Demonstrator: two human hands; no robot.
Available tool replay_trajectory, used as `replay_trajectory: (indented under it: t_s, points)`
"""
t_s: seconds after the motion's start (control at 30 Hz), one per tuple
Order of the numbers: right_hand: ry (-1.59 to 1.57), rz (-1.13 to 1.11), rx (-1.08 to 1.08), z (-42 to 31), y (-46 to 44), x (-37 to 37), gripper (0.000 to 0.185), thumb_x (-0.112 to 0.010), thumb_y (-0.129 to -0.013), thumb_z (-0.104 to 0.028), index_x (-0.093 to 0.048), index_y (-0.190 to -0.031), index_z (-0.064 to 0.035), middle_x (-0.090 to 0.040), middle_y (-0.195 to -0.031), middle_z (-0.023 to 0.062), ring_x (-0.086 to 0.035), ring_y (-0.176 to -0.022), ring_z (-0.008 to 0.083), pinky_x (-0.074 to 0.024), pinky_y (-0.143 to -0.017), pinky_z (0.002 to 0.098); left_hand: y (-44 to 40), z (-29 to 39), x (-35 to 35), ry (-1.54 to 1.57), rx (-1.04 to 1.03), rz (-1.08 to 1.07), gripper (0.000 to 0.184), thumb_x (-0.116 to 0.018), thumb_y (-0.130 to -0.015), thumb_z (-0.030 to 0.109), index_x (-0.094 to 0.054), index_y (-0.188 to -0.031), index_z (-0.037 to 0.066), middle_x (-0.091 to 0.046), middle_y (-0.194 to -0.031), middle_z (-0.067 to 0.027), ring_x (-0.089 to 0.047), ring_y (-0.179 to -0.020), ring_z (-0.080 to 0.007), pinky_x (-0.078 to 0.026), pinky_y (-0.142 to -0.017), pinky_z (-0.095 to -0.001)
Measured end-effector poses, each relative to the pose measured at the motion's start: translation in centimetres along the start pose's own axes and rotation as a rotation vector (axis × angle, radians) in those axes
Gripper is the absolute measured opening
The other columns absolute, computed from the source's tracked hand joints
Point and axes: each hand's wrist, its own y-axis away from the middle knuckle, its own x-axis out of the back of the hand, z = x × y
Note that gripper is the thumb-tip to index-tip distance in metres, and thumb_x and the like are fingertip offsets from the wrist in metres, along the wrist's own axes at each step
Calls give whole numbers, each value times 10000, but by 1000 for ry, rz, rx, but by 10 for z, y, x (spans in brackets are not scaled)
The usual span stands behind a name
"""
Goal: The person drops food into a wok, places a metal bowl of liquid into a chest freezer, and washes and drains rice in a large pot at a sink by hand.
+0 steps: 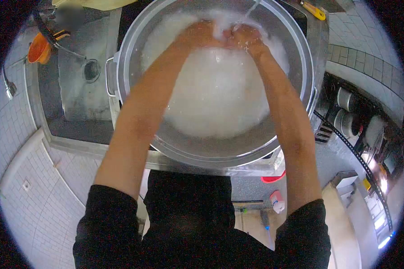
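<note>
A large round metal pot [143,130] stands in front of me, holding cloudy white water [217,96]. A thin stream of water [247,17] runs down into it at the far side. Both my hands are at the far part of the pot, close together, where the water splashes and foams. My left hand [203,34] is partly in the white water, its fingers blurred and hidden. Beside it, my right hand [247,36] is wet under the stream, its fingers smeared by splashes. Anything between the hands cannot be made out.
Left of the pot is a metal sink [83,119] with a round drain [91,70]. An orange strainer [40,48] hangs at its far left. A yellow-handled tool [313,10] lies at the upper right. Metal pots [345,122] sit on a right-hand rack; a pink bottle [277,201] stands below.
</note>
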Motion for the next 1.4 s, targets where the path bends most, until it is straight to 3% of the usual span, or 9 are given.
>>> replay_trajectory:
  t_s: [0.23, 0.47, 0.53, 0.63, 0.83, 1.17, 1.3, 1.37, 1.4]
  points:
    - [-72, 38, 53, 34, 72, -36, 611, -259, -961, -467, -555, -1206, 8, -536, -1229, 237, -533, -1115, 402, -397, -996, 457, 39, -9, 35, 21, 314, -405, 941, -399, -788, 751, -362, -1390, 29, -387, -1396, -230, -349, -1317, -361, -219, -1122, -431]
    - [107, -287, 63, 49, 147, -91, 567, -180, -985, -401, -442, -1337, -43, -503, -1276, 237, -538, -1111, 411, -364, -1021, 470, 124, -17, -11, 350, 388, -198, 894, -347, -816, 740, -360, -1399, 63, -297, -1459, -190, -243, -1374, -313, -184, -1130, -402]
    - [231, 6, 175, 67, 158, -174, 514, -394, -935, -240, -341, -1394, -13, -556, -1178, 274, -629, -677, 262, -532, -569, 402, 136, -20, -33, 442, 371, -154, 808, -386, -851, 687, -413, -1376, 74, -387, -1409, -201, -321, -1340, -313, -220, -1118, -417]
    - [-129, -282, 11, 50, 190, -164, 611, -179, -979, -458, -386, -1372, -38, -575, -1157, 240, -577, -1051, 361, -412, -946, 503, 162, -10, -55, 625, 610, -313, 908, -329, -833, 723, -267, -1432, 44, -217, -1497, -188, -187, -1394, -316, -132, -1143, -397]
    - [-929, -97, -369, 9, 197, -251, 628, -196, -965, -489, -348, -1396, -58, -532, -1226, 221, -543, -1101, 351, -422, -940, 489, 161, -12, -180, 1115, 334, -83, 793, -354, -886, 634, -288, -1433, 63, -254, -1495, -127, -239, -1372, -287, -163, -1129, -415]
    - [-2231, 196, -844, -25, 182, -342, 676, -244, -934, -546, -282, -1438, -98, -453, -1347, 184, -466, -1197, 337, -395, -951, 485, 157, 84, -147, 1976, 717, 301, 742, -368, -909, 577, -258, -1448, 78, -259, -1493, -111, -240, -1369, -264, -181, -1124, -412]
    - [-2251, 138, -579, 51, 99, -288, 714, -319, -893, -574, -257, -1449, -130, -411, -1389, 156, -372, -1265, 346, -224, -1030, 558, 106, 71, -71, 1790, 618, 265, 702, -383, -906, 576, -293, -1446, 137, -363, -1441, -71, -359, -1300, -275, -281, -1069, -454]
    - [-2258, 98, -458, 89, 63, -254, 739, -356, -873, -588, -244, -1455, -147, -391, -1410, 143, -325, -1300, 350, -138, -1069, 594, 48, 18, -158, 2246, -193, 184, 674, -388, -941, 471, -245, -1447, 49, -249, -1505, -93, -250, -1375, -226, -176, -1132, -384]
    - [-2263, 78, -397, 75, 74, -244, 753, -375, -863, -596, -238, -1457, -155, -380, -1421, 136, -302, -1317, 352, -95, -1089, 612, 71, 24, -90, 2253, -167, 182, 674, -388, -941, 471, -245, -1447, 49, -249, -1505, -93, -250, -1375, -226, -176, -1132, -384]
